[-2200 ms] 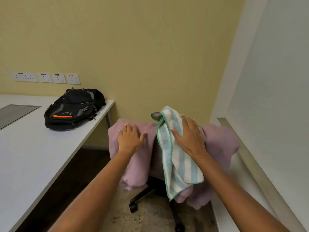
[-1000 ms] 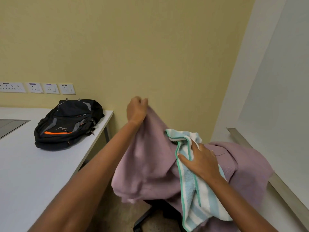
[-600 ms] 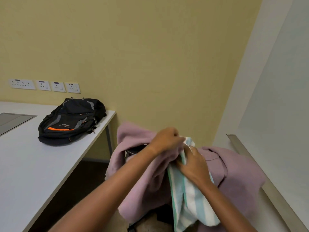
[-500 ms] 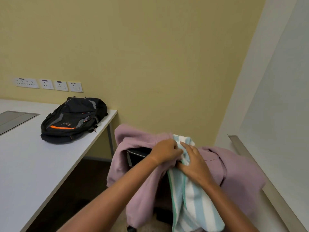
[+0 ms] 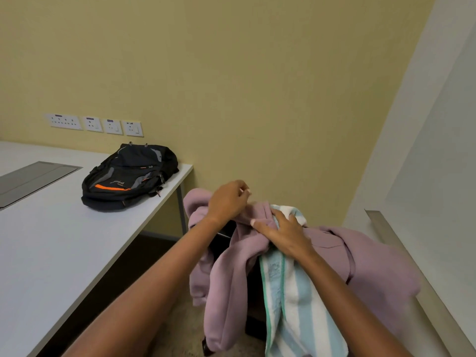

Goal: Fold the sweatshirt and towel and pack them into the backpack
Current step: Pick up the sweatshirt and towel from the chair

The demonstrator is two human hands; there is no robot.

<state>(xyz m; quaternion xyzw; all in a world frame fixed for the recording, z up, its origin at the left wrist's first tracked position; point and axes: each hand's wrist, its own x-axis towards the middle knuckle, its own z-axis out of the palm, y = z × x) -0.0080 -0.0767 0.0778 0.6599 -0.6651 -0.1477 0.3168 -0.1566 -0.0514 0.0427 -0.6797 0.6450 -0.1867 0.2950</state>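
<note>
The striped towel [image 5: 296,305] hangs nearest, draped over the pink sweatshirt [image 5: 229,292], which lies bunched across a dark chair [image 5: 223,242]. The right hand [image 5: 283,234] lies on the towel's top edge and a fold of sweatshirt, its fingers [image 5: 279,215] only slightly bent; I cannot tell whether it grips or just presses. Beyond it, the left hand [image 5: 226,202] is curled tight, pinching sweatshirt fabric. Farther left, the black backpack [image 5: 128,176] lies zipped on the white table [image 5: 51,253].

There are two hands, one left hand [image 5: 226,202] and one right hand [image 5: 286,234], one sweatshirt [image 5: 381,266], one towel [image 5: 298,305], one backpack [image 5: 128,176], one tabletop [image 5: 51,240] and four wall socket plates [image 5: 112,126].
</note>
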